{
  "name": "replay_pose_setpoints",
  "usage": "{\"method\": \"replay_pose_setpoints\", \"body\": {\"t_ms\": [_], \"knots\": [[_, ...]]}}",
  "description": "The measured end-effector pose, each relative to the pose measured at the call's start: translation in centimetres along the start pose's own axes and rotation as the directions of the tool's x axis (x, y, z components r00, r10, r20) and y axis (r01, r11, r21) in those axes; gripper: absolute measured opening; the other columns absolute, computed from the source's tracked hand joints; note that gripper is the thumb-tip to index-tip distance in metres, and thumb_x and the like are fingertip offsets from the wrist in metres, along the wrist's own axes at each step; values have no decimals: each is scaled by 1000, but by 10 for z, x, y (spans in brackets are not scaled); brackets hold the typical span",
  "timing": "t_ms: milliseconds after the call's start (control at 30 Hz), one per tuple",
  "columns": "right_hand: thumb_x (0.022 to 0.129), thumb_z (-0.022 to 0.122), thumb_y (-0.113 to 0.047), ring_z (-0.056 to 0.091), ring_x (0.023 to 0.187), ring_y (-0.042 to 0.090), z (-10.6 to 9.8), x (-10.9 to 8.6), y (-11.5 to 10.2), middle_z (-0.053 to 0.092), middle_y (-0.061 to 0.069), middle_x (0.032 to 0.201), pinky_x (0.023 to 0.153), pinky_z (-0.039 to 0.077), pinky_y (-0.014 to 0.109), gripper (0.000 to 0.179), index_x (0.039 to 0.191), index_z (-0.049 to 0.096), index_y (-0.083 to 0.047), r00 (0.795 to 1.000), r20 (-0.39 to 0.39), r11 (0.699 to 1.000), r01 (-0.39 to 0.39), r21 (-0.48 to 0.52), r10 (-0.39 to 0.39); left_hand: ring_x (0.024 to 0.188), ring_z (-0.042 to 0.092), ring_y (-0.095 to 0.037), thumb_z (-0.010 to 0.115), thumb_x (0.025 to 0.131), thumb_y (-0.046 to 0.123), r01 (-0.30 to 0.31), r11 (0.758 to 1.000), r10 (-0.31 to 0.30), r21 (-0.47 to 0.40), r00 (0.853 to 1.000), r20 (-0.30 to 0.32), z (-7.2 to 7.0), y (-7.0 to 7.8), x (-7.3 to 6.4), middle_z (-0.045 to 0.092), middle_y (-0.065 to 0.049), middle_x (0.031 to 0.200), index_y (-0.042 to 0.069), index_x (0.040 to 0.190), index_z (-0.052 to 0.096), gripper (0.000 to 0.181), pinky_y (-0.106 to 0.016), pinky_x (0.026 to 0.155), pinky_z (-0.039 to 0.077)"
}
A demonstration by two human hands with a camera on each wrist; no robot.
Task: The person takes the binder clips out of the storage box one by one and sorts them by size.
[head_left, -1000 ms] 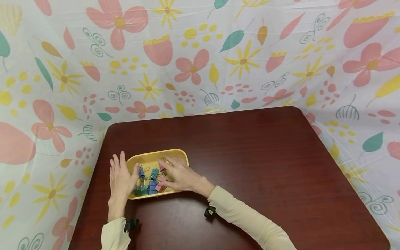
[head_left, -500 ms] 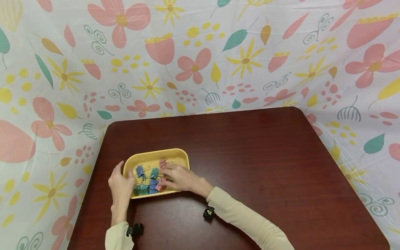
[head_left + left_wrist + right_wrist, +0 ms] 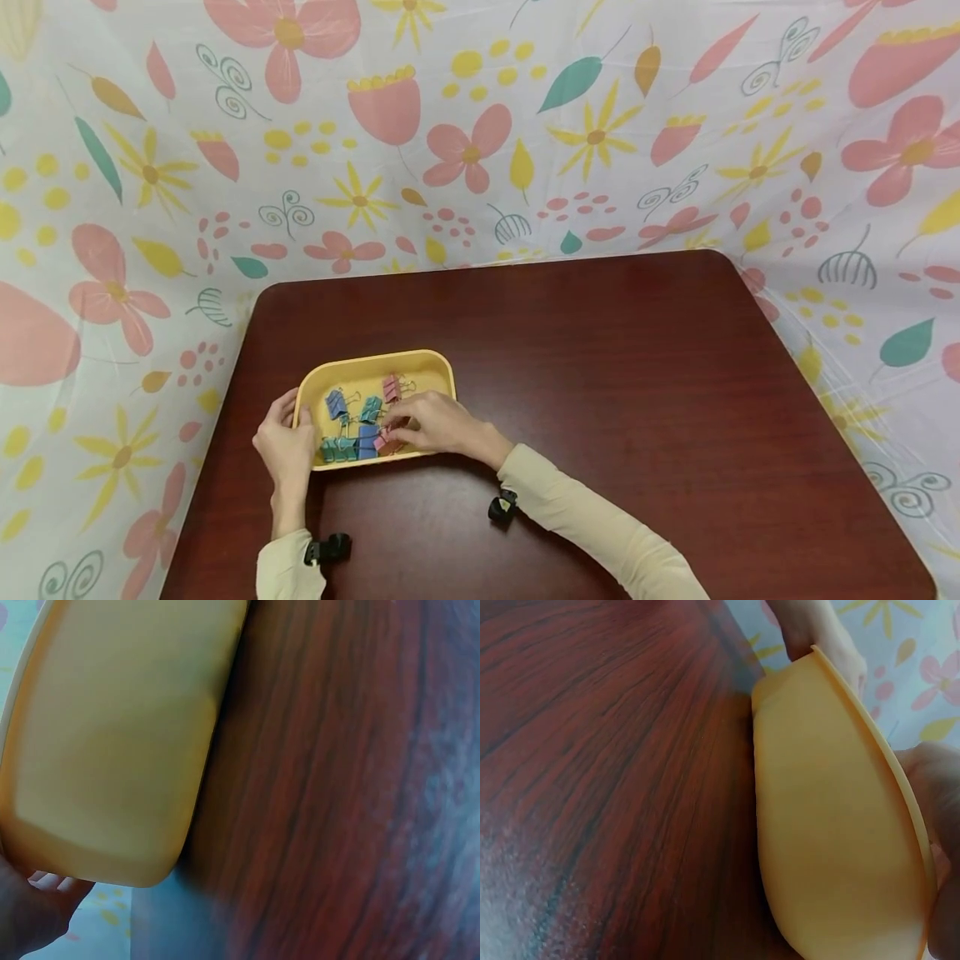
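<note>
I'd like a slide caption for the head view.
The left hand holds one end of a yellow tray; the right hand reaches among colorful clips.

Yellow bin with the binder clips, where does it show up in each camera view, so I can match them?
Head: the yellow bin sits left of centre, in the lower half.
Left wrist: the yellow bin fills the upper left.
Right wrist: the yellow bin runs down the right half to the bottom edge.
Shared landmark: the left hand at one end.
</note>
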State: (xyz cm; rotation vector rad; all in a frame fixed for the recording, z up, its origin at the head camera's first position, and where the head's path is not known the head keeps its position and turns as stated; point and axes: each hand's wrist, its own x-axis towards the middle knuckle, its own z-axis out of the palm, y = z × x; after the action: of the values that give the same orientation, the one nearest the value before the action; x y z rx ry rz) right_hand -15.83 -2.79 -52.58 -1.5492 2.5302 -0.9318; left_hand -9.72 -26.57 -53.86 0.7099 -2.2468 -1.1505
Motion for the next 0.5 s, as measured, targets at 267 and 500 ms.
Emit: {"method": "replay_pose_setpoints", "body": {"t_ms": [267,500], "knots": [[97,70,-27,68,82,0,-3,3,0,77,-11,93,77,53,17,9,96,78,-22,999,-38,997,-20,75,23,102,72,-34,66,93,0,57,997,-56,-51,998,4,1,2,4,74,-24,113,1,122,73,30,5,69,39],[96,70,-13,70,88,4,-4,6,0,78,2,93,79,58,20,8,96,77,-9,976,-108,889,-123,441,189,101,73,-34,66,91,0,55,997,-56,-53,998,-8,1,0,5,74,-24,111,0,121,73,30,5,67,39]]}}
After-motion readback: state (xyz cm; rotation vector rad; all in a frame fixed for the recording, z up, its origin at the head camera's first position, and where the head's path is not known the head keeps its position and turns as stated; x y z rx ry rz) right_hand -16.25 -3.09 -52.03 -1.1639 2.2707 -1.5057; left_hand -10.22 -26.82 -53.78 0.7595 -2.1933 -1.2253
